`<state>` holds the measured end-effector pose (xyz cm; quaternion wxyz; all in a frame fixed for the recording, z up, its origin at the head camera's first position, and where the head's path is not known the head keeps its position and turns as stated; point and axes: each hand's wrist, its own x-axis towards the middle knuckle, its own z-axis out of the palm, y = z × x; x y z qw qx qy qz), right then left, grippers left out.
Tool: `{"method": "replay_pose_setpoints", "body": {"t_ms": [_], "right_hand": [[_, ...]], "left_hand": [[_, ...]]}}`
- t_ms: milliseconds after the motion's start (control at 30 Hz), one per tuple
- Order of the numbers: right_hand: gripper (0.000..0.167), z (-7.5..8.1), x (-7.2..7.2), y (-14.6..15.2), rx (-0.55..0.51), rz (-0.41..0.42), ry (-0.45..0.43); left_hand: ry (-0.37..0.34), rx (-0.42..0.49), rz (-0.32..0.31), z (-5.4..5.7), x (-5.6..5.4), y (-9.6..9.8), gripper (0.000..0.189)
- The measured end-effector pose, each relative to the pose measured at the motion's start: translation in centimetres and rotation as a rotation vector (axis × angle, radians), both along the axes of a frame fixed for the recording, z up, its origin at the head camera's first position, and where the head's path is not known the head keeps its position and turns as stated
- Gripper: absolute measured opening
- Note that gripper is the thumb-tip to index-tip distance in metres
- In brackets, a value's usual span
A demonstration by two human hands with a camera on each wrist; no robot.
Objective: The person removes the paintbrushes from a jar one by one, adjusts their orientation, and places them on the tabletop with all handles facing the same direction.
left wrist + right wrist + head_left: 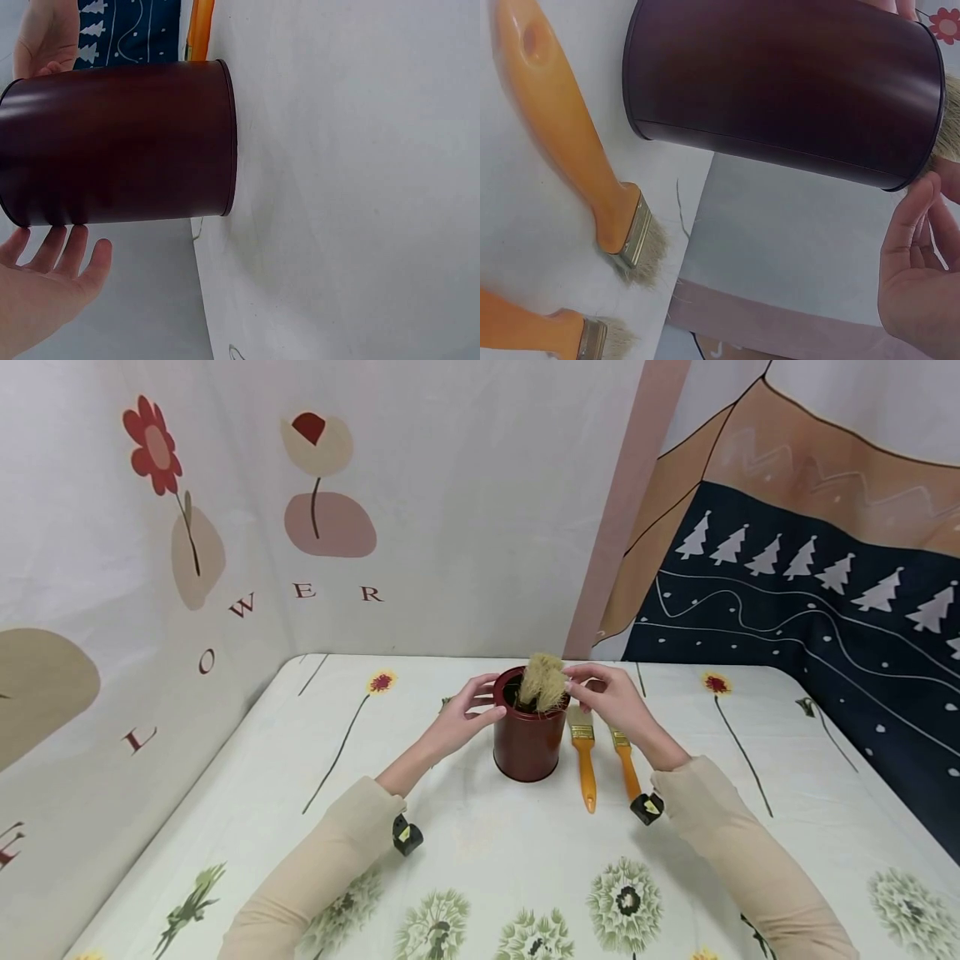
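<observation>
My hands on either side of the dark red can (527, 739)

The can stands upright near the middle of the bench (480, 852), with two brush heads (543, 681) poking bristles-up out of it; their handles are hidden inside. My left hand (467, 714) sits at the can's nine o'clock, fingers loosely spread, thumb at the rim; I cannot tell for sure whether the fingers touch the wall. My right hand (611, 693) is at three o'clock, fingertips at the bristles, but whether they pinch them is hard to make out. It covers the bristle ends of two orange-handled brushes (585, 760) lying on the bench just right of the can.
</observation>
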<state>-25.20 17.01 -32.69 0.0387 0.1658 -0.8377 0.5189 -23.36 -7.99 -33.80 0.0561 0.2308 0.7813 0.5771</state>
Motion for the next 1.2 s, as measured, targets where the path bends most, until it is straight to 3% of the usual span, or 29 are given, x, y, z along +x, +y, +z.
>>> {"method": "replay_pose_setpoints", "body": {"t_ms": [300,533,900,1200], "right_hand": [[0.019,0.1,0.0,-0.2,0.004,-0.037,0.014],[0.020,0.8,0.2,0.2,-0.042,-0.039,0.076],[0.018,4.0,1.8,0.6,-0.162,-0.012,0.155],[0.019,3.3,0.5,2.1,-0.221,-0.061,0.213]], "left_hand": [[0.009,0.012,-0.003,0.1,0.0,0.0,0.055],[0.002,0.010,-0.002,0.1,0.1,0.1,0.056],[0.002,0.010,0.000,0.1,0.1,0.0,0.055],[0.000,0.008,0.000,0.1,0.1,0.0,0.055]]}}
